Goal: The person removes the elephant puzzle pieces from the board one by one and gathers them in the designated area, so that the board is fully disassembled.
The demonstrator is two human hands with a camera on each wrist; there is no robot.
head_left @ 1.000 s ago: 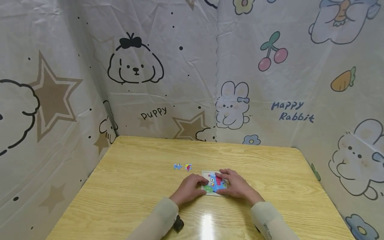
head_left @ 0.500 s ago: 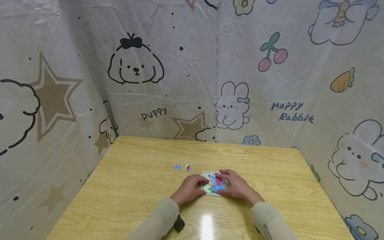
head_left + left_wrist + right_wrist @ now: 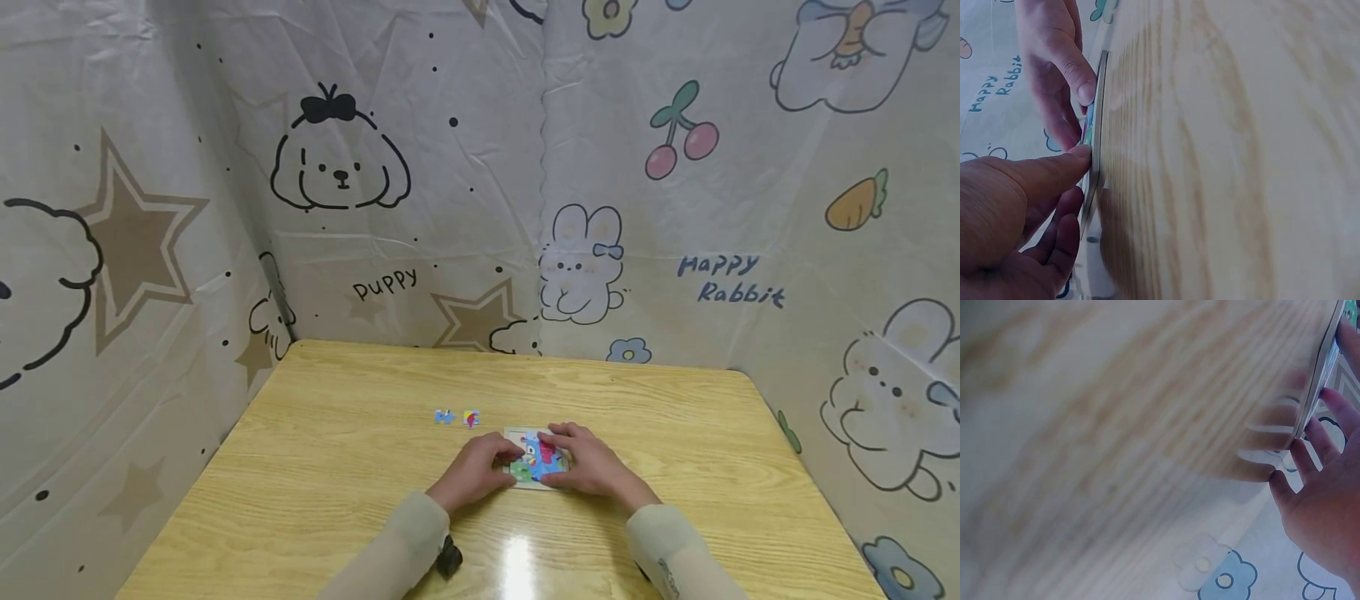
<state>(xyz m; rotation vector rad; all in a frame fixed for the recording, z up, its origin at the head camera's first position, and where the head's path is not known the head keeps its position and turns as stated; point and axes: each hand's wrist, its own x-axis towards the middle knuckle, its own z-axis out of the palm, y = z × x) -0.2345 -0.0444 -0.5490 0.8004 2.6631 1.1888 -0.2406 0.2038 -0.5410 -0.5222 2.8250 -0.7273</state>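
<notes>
A small jigsaw puzzle in a pale tray (image 3: 513,434) lies on the table between both hands. Its fitted pieces (image 3: 534,467) show a blue figure with red. At the tray's lower left, the left hand (image 3: 472,472) pinches a green puzzle piece (image 3: 521,472) with thumb and fingers; its fingertips partly cover it. In the left wrist view, the left thumb (image 3: 1054,172) touches the tray's edge side, fingers curled beneath. On the right side, the right hand (image 3: 592,464) rests spread fingers and thumb on the puzzle. The right wrist view shows its fingers (image 3: 1313,453) fairly straight along the tray's edge.
Two loose puzzle pieces lie behind the left hand: a blue one (image 3: 444,416) and a yellow-and-red one (image 3: 471,418). The wooden table (image 3: 337,467) is enclosed by a printed cloth (image 3: 450,208) at the back and sides.
Both hands stay nearly in place. The green piece under the left fingers looked paler half a second ago and is a deeper green now; the left hand has shifted very slightly.
</notes>
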